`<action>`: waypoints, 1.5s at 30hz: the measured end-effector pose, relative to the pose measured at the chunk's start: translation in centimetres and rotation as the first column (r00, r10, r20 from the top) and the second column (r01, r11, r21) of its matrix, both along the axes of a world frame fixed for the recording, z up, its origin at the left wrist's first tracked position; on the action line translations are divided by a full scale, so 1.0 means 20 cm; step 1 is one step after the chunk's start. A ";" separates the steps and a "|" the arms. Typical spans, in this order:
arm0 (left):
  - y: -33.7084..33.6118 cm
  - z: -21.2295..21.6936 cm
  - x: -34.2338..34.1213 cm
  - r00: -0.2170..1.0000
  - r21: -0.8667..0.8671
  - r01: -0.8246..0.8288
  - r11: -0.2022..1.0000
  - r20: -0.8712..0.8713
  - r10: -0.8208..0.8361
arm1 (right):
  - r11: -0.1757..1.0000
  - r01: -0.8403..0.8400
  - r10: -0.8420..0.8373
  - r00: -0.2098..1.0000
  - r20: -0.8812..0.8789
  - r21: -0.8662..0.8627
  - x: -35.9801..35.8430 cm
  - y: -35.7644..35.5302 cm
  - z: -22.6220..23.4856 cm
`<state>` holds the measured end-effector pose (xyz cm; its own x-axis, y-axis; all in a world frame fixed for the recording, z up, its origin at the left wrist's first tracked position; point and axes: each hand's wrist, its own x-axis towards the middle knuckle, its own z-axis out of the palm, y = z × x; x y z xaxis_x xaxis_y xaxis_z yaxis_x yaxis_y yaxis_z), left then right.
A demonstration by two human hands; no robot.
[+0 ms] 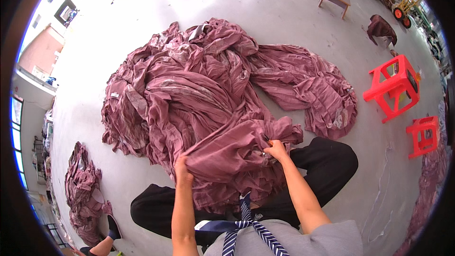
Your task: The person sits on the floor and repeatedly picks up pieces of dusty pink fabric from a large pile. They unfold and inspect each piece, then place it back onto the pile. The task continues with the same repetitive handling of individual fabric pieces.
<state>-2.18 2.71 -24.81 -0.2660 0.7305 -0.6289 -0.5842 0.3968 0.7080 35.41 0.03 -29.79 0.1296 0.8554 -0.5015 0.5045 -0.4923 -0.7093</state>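
Observation:
A large heap of mauve fabric [189, 90] with paler patterned patches lies on the floor in front of me and spreads over my lap. My left hand [182, 169] is closed on a fold of it at the near left. To the right, my right hand [277, 150] is closed beside the cloth on a small tool [270, 142] with an orange and a dark part. Its exact kind is too small to tell. Between both hands the fabric is drawn up in a stretched panel. My crossed legs in black trousers show beneath it.
Two red plastic stools [398, 85] stand at the right, near a small wooden bench [335, 0] and a stool draped with dark cloth [382, 29]. More mauve fabric [81, 189] lies at the left, beside another person's foot [113, 227]. A hand truck [405, 9] is far right.

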 end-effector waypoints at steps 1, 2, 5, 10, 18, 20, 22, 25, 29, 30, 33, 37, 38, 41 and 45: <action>0.01 -0.04 -0.14 0.999 0.035 -0.014 0.999 -0.034 0.015 | 0.992 -0.051 0.070 0.984 -0.166 0.118 -0.05 -0.03 0.11; 0.04 0.01 -0.17 0.999 0.079 -0.026 0.997 -0.016 0.028 | 0.989 -0.150 0.136 0.931 -0.338 -0.015 -0.10 -0.05 0.30; 0.06 0.00 -0.41 0.985 0.193 0.004 0.981 -0.170 0.029 | 0.908 -0.373 0.417 0.749 -0.515 0.192 -0.39 -0.21 0.61; -0.03 0.16 -0.30 0.428 -0.090 0.350 0.932 -0.870 -0.244 | 0.909 -0.310 0.407 0.801 -0.439 0.278 -0.75 -0.23 0.64; -0.22 0.31 0.01 0.005 0.003 0.550 0.835 -1.000 0.000 | 0.937 0.118 -0.137 0.990 0.037 0.330 -0.44 -0.20 0.47; -0.23 0.32 0.05 0.023 0.019 0.614 0.789 -1.000 0.006 | 0.931 0.121 -0.195 0.963 0.188 0.343 -0.30 -0.19 0.38; -0.25 0.32 0.10 0.042 0.021 0.638 0.769 -0.999 -0.008 | 0.947 -0.014 -0.062 0.972 0.226 0.320 -0.24 -0.20 0.37; -0.27 0.30 0.22 -0.005 0.066 0.704 0.707 -0.995 0.099 | 0.955 -0.083 0.024 0.979 0.203 0.286 -0.31 -0.22 0.41; -0.39 0.30 0.43 0.068 0.075 0.852 0.517 -0.997 0.033 | 0.916 -0.140 0.099 0.987 0.126 0.377 -0.47 -0.25 0.39; -0.40 0.28 0.46 0.042 0.024 0.863 0.504 -0.999 -0.026 | 0.920 -0.165 0.129 0.984 0.124 0.354 -0.50 -0.26 0.42; -0.38 0.26 0.56 -0.003 -0.079 0.825 0.559 -0.991 -0.136 | 0.914 -0.252 0.214 0.965 0.152 0.317 -0.55 -0.27 0.47; -0.30 0.05 0.51 -0.154 -0.225 0.791 0.569 -0.973 -0.170 | 0.874 -0.426 0.354 0.888 0.293 0.233 -0.48 -0.29 0.52; -0.29 -0.02 0.47 -0.096 -0.141 0.779 0.611 -0.990 -0.106 | 0.877 -0.423 0.336 0.878 0.340 0.227 -0.43 -0.29 0.50; -0.26 -0.05 0.41 0.253 0.022 0.642 0.766 -0.950 -0.185 | 0.945 -0.154 0.018 0.904 0.426 0.288 -0.26 -0.29 0.45; -0.15 -0.05 0.29 0.926 0.065 0.288 0.955 -0.272 -0.261 | 0.936 0.200 -0.251 0.956 0.150 0.291 -0.16 -0.25 0.34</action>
